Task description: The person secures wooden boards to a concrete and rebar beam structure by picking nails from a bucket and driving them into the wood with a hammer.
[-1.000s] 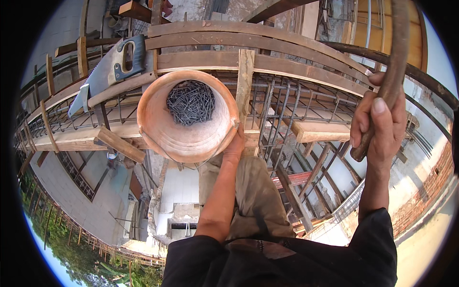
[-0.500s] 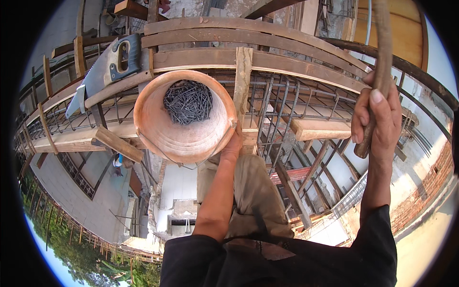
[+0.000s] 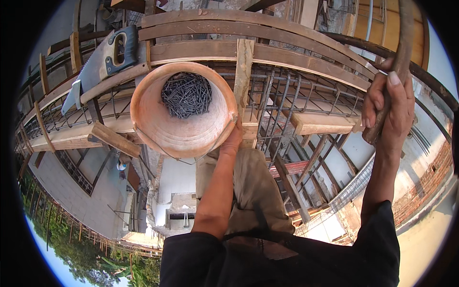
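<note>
Left hand (image 3: 233, 137) — at right side of bucket (image 3: 191, 136), grip unclear | right hand (image 3: 396, 103) — clasping wooden handle (image 3: 405, 38) | nails (image 3: 186, 94) forward-left of left hand

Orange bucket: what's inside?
A pile of dark nails sits deep in the orange bucket; pale, smeared inner walls show around it. The bottom beneath the pile, and anything buried there, is covered.

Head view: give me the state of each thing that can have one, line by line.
Bucket: open-topped, left hand at its side.
Nails: loose pile inside the bucket.
Wire handle: folded down.
Saw: unheld, blade bare.
Wooden stick: gripped by right hand, upper end out of frame.
</note>
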A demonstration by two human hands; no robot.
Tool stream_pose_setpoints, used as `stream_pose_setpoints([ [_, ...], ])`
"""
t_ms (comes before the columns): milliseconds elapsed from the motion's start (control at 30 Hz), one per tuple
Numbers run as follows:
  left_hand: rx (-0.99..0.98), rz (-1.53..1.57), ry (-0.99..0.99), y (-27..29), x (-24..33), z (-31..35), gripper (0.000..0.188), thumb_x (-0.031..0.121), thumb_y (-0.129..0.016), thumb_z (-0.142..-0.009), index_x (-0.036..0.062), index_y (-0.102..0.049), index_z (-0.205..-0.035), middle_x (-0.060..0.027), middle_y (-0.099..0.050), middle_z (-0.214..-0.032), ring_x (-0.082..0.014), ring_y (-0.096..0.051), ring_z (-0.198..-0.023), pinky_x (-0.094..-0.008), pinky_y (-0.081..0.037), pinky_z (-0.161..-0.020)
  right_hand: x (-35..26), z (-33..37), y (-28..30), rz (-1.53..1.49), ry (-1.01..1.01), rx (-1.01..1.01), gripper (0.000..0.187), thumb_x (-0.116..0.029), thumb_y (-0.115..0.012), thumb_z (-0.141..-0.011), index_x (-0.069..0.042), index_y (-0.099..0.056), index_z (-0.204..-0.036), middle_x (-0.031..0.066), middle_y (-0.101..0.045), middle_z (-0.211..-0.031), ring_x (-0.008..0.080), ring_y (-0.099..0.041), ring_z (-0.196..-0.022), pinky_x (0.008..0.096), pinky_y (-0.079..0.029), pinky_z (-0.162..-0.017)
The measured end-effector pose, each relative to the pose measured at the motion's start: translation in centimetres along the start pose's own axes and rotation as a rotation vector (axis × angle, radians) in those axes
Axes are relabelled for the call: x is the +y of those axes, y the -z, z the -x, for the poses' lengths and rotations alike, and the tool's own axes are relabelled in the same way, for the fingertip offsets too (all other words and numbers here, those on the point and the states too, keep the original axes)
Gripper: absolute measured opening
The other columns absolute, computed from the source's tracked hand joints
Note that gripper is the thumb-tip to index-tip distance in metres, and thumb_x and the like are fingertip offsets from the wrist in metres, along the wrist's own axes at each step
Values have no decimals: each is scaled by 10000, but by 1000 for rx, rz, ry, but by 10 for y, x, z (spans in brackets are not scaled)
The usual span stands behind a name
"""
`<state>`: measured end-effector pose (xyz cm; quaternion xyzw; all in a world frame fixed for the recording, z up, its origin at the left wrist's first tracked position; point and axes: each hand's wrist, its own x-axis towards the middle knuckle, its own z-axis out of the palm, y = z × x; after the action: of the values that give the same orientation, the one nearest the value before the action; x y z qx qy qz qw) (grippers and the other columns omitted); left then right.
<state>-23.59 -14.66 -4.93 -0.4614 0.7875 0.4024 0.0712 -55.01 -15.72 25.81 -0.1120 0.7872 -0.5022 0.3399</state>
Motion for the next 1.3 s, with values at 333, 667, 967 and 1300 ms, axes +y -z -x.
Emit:
stream_pose_setpoints([
  [333, -32, 54, -1, 5, 10, 20, 524, 348, -415, -1052, -84, -568, -1305, -355, -533, -1352, -539, -463, -1273, -543, -321, -1137, 78, 45, 3, 55, -929, -415, 265, -224, -540, -1008, -21, -456, -1156, 19, -467, -675, 112, -476, -447, 260, -394, -397],
  [667, -93, 82, 32, 8, 15, 2, 511, 335, -431, -1039, -85, -573, -1293, -362, -539, -1338, -535, -497, -1239, -538, -362, -1105, 91, 58, -17, 135, -611, -282, 221, -212, -509, -1031, -32, -448, -1142, 25, -439, -646, 112, -430, -412, 253, -393, -382],
  [967, -25, 122, 23, 12, 9, 4, 493, 333, -449, -1041, -58, -571, -1315, -338, -538, -1356, -524, -485, -1256, -544, -343, -1118, -1, 3, -8, -19, -63, -36, 271, -271, -505, -1033, -29, -479, -1153, 25, -466, -646, 94, -432, -400, 232, -367, -346],
  [1300, 31, 45, -13, 15, 17, 10, 556, 396, -419, -1040, -51, -551, -1345, -344, -504, -1392, -527, -449, -1296, -544, -297, -1148, 107, 52, 1, 97, -1001, -456, 251, -229, -518, -1008, -20, -473, -1141, 23, -482, -681, 108, -475, -456, 260, -420, -403],
])
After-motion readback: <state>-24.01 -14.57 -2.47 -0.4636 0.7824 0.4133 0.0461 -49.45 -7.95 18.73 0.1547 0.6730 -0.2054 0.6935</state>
